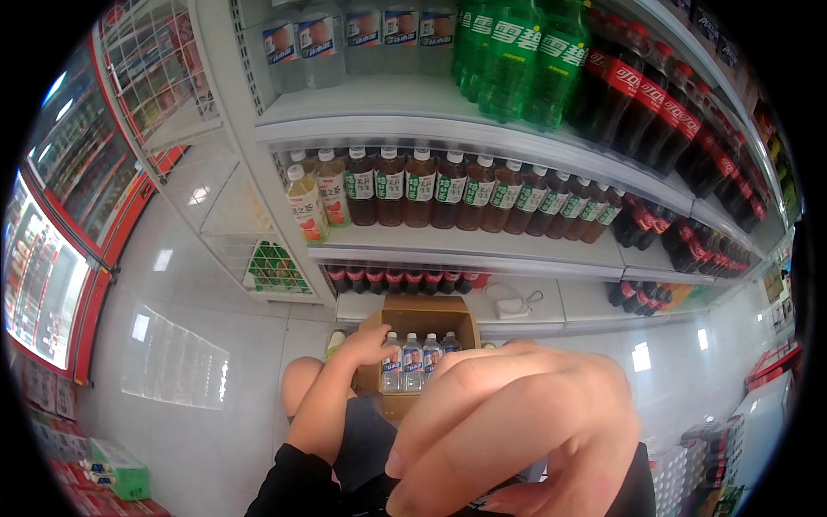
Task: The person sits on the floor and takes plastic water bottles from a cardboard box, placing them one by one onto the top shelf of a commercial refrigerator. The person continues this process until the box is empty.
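A cardboard box (426, 315) stands open in front of the lowest shelf, with several clear plastic bottles (412, 362) with white caps and blue labels upright in it. My left hand (369, 346) rests at the box's left edge, its fingertips beside the leftmost bottle; whether it grips anything does not show. Large and close to the camera, my right hand (517, 413) has its fingers curled downward and covers the box's right part. No object shows in it, but its palm side is hidden.
Dark tea bottles (422, 187) line the middle shelf (465, 242), beside two paler ones. Green soda bottles (510, 58) and cola bottles (652, 97) stand above. A white cable with a block (512, 307) lies on the lowest shelf. A wire rack (274, 265) and red-framed coolers (97, 271) are at left.
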{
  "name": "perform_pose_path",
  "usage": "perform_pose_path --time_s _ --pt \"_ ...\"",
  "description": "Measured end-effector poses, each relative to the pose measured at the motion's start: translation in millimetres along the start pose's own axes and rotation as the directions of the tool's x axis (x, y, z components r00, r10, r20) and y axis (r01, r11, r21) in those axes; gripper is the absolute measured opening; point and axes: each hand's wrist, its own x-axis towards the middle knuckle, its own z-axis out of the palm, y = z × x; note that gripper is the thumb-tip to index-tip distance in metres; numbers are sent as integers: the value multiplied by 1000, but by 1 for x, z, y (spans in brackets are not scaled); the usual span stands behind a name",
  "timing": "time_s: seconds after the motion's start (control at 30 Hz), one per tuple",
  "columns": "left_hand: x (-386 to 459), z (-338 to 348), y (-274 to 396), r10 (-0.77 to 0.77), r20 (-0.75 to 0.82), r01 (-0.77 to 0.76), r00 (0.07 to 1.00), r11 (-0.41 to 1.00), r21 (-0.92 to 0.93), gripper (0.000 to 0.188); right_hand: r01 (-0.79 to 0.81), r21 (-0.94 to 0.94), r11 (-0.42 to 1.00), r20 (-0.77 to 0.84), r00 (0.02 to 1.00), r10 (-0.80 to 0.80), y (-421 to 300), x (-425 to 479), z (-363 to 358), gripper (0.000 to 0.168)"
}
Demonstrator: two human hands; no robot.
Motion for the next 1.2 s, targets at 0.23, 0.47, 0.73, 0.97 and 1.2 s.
perform_pose_path --time_s 0.23,0.47,0.73,0.97,1.2 --pt "-1 -2 5 -10 9 10 1000 1000 24 77 -266 -8 964 205 943 262 -19 2 -18 10" --pt "-3 -8 21 -45 24 44 999 997 57 79 248 104 963 -336 920 -201 14 -21 41 8" --pt "-4 -9 20 -82 30 80 996 993 82 79 163 160 974 -294 949 -111 9 -27 38 10" --pt "4 -4 24 -16 12 15 1000 995 100 77 -264 138 955 -89 957 277 -31 -5 11 7" --pt "16 6 14 2 66 -5 998 999 52 72 -413 -453 790 151 838 525 6 -74 -112 14"
